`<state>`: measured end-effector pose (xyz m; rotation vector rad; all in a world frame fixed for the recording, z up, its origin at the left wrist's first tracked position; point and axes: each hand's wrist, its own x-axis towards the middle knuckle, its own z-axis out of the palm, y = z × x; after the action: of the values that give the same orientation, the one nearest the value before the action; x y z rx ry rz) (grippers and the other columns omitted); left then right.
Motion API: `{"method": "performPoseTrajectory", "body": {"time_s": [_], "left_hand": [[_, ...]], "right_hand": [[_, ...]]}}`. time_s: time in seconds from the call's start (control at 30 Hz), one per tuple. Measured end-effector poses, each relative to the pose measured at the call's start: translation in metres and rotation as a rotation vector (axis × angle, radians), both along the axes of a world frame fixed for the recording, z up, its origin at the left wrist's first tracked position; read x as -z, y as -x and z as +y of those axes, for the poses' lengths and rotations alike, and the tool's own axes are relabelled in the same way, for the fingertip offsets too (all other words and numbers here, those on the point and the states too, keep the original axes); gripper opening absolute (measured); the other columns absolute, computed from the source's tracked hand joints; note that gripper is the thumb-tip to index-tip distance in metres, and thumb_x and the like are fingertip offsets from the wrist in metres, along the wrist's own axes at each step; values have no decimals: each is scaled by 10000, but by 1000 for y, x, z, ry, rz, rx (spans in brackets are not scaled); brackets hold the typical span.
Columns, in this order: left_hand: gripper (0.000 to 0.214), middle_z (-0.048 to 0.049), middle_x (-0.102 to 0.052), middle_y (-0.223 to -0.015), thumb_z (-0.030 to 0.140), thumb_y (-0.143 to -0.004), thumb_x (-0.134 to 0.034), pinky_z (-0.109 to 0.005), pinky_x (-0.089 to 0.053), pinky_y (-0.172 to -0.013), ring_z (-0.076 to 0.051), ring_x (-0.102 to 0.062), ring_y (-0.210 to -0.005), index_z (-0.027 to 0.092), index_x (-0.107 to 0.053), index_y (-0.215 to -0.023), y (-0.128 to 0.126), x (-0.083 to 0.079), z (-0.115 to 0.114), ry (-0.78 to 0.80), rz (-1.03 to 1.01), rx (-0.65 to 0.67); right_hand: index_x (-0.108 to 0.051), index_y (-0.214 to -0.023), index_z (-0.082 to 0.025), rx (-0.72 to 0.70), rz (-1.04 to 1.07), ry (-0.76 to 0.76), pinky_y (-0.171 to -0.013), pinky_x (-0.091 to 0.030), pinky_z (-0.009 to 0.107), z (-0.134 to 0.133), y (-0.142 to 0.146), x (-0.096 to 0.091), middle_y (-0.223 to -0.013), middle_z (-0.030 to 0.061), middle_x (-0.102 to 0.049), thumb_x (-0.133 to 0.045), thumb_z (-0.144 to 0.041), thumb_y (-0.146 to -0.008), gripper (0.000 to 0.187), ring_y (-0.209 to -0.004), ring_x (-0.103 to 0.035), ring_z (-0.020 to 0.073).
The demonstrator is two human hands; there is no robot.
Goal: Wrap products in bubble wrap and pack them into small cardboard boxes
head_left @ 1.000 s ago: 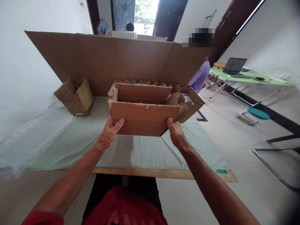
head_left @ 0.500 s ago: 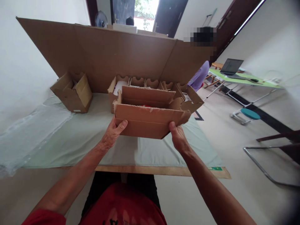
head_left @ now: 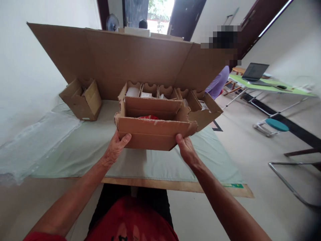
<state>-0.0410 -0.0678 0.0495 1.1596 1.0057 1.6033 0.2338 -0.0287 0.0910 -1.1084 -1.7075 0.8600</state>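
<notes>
Between my two hands is an open-topped cardboard box (head_left: 147, 135), raised above the cloth. My left hand (head_left: 115, 146) grips its near left lower corner, thumb on the front face. On the near right corner, my right hand (head_left: 186, 147) holds it the same way; the fingers of both hands are partly hidden beneath it. Inside lies something red (head_left: 149, 117), mostly hidden by the front wall. Right behind stands a row of cardboard bins (head_left: 192, 99) with small items in them, among them a white object (head_left: 132, 92) in the leftmost one.
A separate cardboard bin (head_left: 84, 102) stands at the left. Behind everything rises a tall cardboard panel (head_left: 135, 62). Clear plastic sheeting (head_left: 40, 137) lies on the left of the cloth-covered table (head_left: 160, 167). A person in a purple top (head_left: 218, 82) is beyond the panel's right end.
The held box has come down a little and shifted slightly left, showing more of the red thing and the bins behind. The view has swung slightly left.
</notes>
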Motion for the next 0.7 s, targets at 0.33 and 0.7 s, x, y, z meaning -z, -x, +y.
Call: {"method": "performPoseTrajectory", "body": {"time_s": [0.33,0.7], "left_hand": [[615,-81,-708,-1182,617,-819,-701,-463,-432,-1135,-295,-591,-1261,221,-598,-1278,93,67,-72,103,29,-584],[771,-116,-375,-1613,432,-871,-722,-418,-373,-1197,-294,-370,-1491,294,-351,-1534,67,65,-76,77,89,-739]], "right_hand": [[-569,-1392,-175,-431,36,103,-1092,-470,497,31,141,35,-1412,128,-625,-464,-752,-900,765,-1289,-581,337],[-582,-1322,-104,-254,-359,123,-1077,-434,515,97,241,36,-1328,218,-650,-353,-565,-1022,597,-1255,-603,358]]}}
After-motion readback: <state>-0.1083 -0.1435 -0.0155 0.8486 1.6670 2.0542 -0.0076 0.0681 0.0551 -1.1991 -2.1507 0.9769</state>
